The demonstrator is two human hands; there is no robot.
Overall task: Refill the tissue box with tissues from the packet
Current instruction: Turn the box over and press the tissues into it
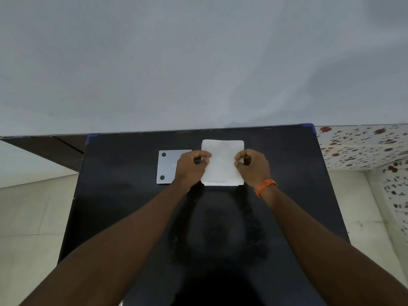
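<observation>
Left hand (191,164) and right hand (254,165) pinch the tissue stack's (221,164) side edges — table (123,195) bare around.

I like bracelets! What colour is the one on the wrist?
Orange: the bracelet circles the right wrist, seen in the head view.

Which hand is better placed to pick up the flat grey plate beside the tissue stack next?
The left hand. It already lies partly over the grey plate, which sits left of the tissue stack. The right hand is on the far side of the stack and would have to cross over it.
</observation>
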